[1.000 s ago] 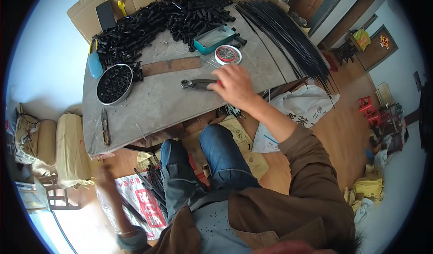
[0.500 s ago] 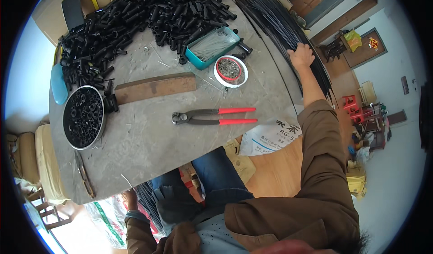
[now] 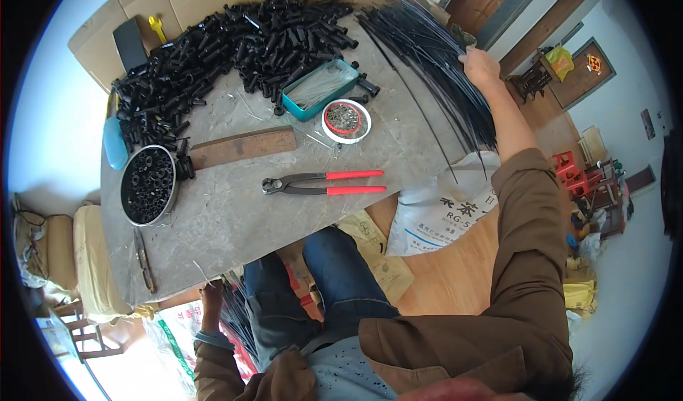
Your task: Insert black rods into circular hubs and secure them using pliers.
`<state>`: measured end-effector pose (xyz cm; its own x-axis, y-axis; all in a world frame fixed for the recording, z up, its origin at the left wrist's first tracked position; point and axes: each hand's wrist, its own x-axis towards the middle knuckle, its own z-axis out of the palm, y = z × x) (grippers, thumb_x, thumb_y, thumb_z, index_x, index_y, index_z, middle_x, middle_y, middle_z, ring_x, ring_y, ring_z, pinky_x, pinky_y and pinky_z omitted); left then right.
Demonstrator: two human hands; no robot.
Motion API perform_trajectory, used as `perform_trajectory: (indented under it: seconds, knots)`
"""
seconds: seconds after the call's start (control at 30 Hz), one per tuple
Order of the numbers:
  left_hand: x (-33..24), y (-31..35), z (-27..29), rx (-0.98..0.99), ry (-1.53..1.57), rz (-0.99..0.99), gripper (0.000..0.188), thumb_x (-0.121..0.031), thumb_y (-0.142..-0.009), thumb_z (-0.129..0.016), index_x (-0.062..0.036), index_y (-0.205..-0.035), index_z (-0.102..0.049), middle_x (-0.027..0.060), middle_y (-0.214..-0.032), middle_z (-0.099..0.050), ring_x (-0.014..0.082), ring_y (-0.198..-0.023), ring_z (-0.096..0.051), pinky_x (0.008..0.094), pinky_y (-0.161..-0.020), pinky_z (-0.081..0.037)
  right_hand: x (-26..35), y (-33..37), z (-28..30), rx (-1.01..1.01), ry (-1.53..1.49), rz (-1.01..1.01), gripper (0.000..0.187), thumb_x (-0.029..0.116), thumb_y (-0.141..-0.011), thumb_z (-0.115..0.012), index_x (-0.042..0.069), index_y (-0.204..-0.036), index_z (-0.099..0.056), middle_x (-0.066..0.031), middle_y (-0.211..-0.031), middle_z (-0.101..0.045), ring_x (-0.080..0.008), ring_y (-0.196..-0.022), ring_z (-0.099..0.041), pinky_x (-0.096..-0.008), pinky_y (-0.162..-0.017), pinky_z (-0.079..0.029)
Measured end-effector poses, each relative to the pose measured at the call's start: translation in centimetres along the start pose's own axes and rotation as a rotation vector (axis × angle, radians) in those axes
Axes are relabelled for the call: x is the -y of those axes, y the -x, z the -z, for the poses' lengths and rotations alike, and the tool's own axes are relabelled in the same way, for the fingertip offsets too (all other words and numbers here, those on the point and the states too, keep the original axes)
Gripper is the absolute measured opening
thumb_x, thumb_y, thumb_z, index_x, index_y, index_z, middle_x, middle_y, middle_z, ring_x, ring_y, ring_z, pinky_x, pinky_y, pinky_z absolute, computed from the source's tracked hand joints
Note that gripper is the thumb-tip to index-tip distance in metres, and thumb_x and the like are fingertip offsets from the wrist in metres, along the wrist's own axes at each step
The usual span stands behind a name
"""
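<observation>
My right hand (image 3: 481,68) is at the far right of the table with its fingers curled over the outer edge of a bundle of long thin black rods (image 3: 434,52). Several rods splay out on the near side, their ends reaching toward a white sack (image 3: 435,219). My left hand (image 3: 211,303) is low at the table's near left edge, dark and small, so its fingers cannot be made out. Beside it, below the tabletop, hang more black rods (image 3: 240,319). A thin pale strip (image 3: 200,267) lies at the table edge just above that hand.
On the grey table (image 3: 235,212) lie red-handled pincers (image 3: 324,182), a wooden block (image 3: 245,145), a teal box of thin pale strips (image 3: 290,107), a white tub of metal bits (image 3: 364,127), a bowl of black rings (image 3: 174,194), pliers (image 3: 144,262) and heaped black tubular parts (image 3: 270,45).
My right hand has moved outward from on top of the rods to their outer edge. The bundle has shifted and fanned out. My head view has turned slightly, and the left hand stays low.
</observation>
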<state>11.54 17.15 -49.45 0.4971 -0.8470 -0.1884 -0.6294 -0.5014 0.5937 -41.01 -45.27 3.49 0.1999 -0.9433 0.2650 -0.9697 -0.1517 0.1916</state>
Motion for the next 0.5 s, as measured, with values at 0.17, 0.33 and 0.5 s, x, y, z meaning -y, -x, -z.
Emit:
perform_trajectory:
  seconds: [0.17,0.33,0.5]
  knots:
    - [-14.7,2.4,6.8,0.115,0.390,0.017,0.023,-0.021,-0.095,-0.049,-0.0039,-0.091,-0.064,0.0019,-0.080,-0.060,0.0109,-0.071,-0.059,0.0272,-0.061,-0.049,-0.5,2.3,3.7,-0.210,-0.022,0.032,0.024,0.027,-0.093,-0.050,0.004,-0.098,-0.056,-0.0227,-0.094,-0.066,-0.0418,-0.093,-0.062,-0.0516,-0.079,-0.047]
    - [-32.1,4.4,12.4,0.434,0.615,-0.066,0.032,-0.023,-0.097,-0.053,0.0019,-0.116,-0.060,0.0051,-0.092,-0.064,0.0134,-0.081,-0.061,0.0267,-0.071,-0.050,-2.1,2.9,9.2,-0.429,-0.336,0.271,0.028,0.026,-0.092,-0.055,0.000,-0.084,-0.051,-0.0195,-0.080,-0.064,-0.0365,-0.075,-0.064,-0.0436,-0.063,-0.048]
    - [-48.3,6.7,19.4,0.494,0.904,-0.604,0.057,-0.043,-0.100,-0.042,0.0047,-0.132,-0.045,0.0155,-0.115,-0.062,0.0224,-0.107,-0.061,0.0359,-0.096,-0.046,10.8,14.9,21.6,0.206,-1.419,0.410,0.028,0.029,-0.094,-0.056,0.005,-0.080,-0.052,0.0058,-0.064,-0.040,-0.0024,-0.047,-0.029,-0.0203,-0.040,-0.022]
